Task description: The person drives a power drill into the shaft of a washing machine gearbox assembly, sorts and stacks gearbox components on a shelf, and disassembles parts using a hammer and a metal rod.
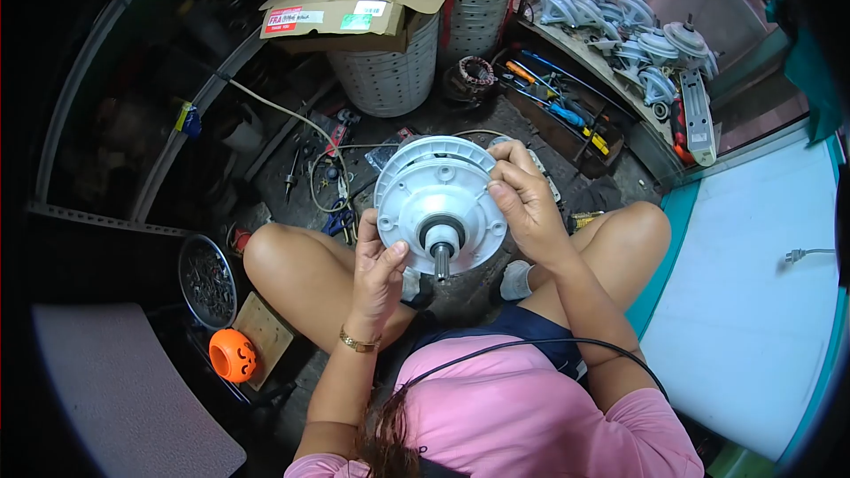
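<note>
A round white metal housing (434, 199) with a splined shaft at its centre is held up above my lap. The shaft points down toward my body, and a ribbed ring shows along the far edge. My left hand (381, 265) grips the lower left rim, thumb on the front face and fingers behind. At the upper right rim, my right hand (527, 195) pinches the edge between thumb and bent fingers. The fingertips behind the housing are hidden.
Several similar white housings (620, 22) lie on a shelf at the upper right, near a tool tray (567, 115). A cardboard box (354, 13) tops a perforated basket (385, 71). At the left are a bowl of small parts (208, 281) and an orange pumpkin bucket (232, 355).
</note>
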`<control>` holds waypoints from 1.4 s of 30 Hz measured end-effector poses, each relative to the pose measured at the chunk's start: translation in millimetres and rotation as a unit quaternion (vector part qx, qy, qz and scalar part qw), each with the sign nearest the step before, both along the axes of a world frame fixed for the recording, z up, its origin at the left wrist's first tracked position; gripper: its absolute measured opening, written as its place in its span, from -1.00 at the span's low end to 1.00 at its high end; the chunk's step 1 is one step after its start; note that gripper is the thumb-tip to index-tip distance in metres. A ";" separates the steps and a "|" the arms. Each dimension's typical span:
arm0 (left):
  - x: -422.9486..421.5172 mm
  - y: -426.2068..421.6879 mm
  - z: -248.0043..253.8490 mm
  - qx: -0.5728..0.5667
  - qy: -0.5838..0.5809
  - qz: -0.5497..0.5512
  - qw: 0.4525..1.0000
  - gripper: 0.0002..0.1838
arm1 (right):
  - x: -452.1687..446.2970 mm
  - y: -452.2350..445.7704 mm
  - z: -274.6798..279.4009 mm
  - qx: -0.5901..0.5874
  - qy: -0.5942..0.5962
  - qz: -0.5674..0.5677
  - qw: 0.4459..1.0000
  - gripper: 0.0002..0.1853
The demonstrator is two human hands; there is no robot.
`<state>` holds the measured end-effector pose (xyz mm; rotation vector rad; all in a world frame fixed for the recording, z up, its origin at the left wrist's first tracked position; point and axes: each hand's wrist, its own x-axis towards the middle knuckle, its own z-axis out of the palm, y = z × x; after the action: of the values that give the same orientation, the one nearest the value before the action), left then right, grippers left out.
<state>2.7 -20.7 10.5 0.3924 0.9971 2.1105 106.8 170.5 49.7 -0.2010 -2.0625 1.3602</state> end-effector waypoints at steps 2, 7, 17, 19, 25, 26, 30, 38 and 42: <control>0.3 2.7 3.1 -0.004 -0.012 0.005 1.000 -0.65 | -0.4 2.0 1.5 0.018 -0.003 -0.001 1.000 -0.74; 3.5 11.0 -1.8 -0.047 -0.005 0.048 0.998 -0.75 | -7.5 9.2 -16.2 -0.033 -0.033 0.001 0.999 -0.73; 5.0 14.3 -15.9 -0.055 -0.065 0.050 0.995 -0.80 | -2.2 21.2 -40.0 -0.086 -0.067 0.086 0.990 -0.61; 5.2 14.9 -15.1 -0.049 -0.079 0.056 0.994 -0.80 | 0.4 15.9 -30.5 -0.116 -0.041 0.095 0.988 -0.64; 9.3 16.3 -15.4 -0.043 -0.087 0.059 0.994 -0.76 | 5.6 4.8 -28.2 -0.149 -0.053 0.033 0.987 -0.74; 12.1 17.2 -14.7 -0.041 -0.086 0.063 0.993 -0.76 | 5.1 3.3 -30.5 -0.146 -0.040 0.023 0.988 -0.75; 17.2 16.3 -15.7 -0.029 -0.067 0.076 0.994 -0.74 | 1.2 -4.8 -31.2 -0.093 0.003 -0.033 0.995 -0.78; 9.8 8.6 -20.9 0.003 -0.029 0.029 0.999 -0.61 | 4.4 -19.1 -10.4 -0.040 0.027 -0.068 0.997 -0.75; 1.2 8.1 -36.6 -0.008 0.022 0.024 0.999 -0.62 | 3.0 -16.4 -15.5 0.109 0.038 -0.134 0.984 -0.73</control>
<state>3.9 -12.6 -26.0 0.4127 1.0584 2.1438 109.8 154.1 34.2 -0.3127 -2.0183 0.9601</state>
